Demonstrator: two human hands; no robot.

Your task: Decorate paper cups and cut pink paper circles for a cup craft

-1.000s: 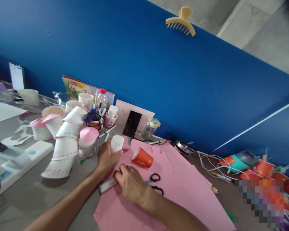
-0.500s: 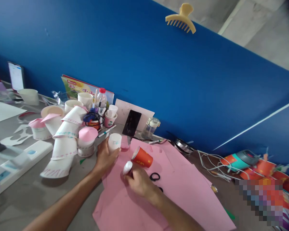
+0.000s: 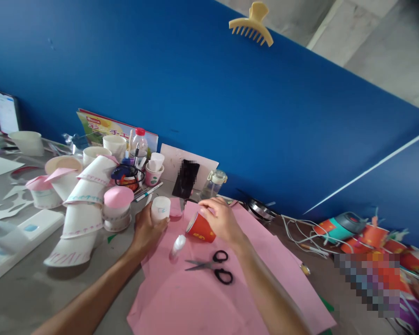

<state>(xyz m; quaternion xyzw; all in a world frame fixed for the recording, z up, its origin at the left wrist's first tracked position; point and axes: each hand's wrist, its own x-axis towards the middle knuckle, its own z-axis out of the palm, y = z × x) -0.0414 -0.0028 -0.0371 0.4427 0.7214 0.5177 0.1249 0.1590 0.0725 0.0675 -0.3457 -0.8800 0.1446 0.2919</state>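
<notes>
My left hand [image 3: 147, 231] is wrapped round a small white paper cup [image 3: 160, 209] near the left edge of the pink paper [image 3: 192, 302]. Over an orange-red paper cup [image 3: 201, 229] lying on its side is my right hand [image 3: 216, 216], fingers bent; whether they grip it or anything else I cannot tell. A small white-capped glue bottle [image 3: 178, 245] stands on the pink paper between the hands. Black-handled scissors [image 3: 211, 266] lie below the orange-red cup, blades pointing left.
A curved chain of white cups [image 3: 82, 214] and pink-topped cups [image 3: 118, 204] stand at left. Behind are a phone [image 3: 186, 179], a glass jar [image 3: 212, 185] and a red-capped bottle [image 3: 138, 143]. White cables [image 3: 295, 237] and a teal item [image 3: 342, 228] lie at right.
My right hand has let go of the glue bottle and moved up and right to the orange-red cup. The scissors are uncovered. My left hand still holds the white cup; the view has shifted slightly.
</notes>
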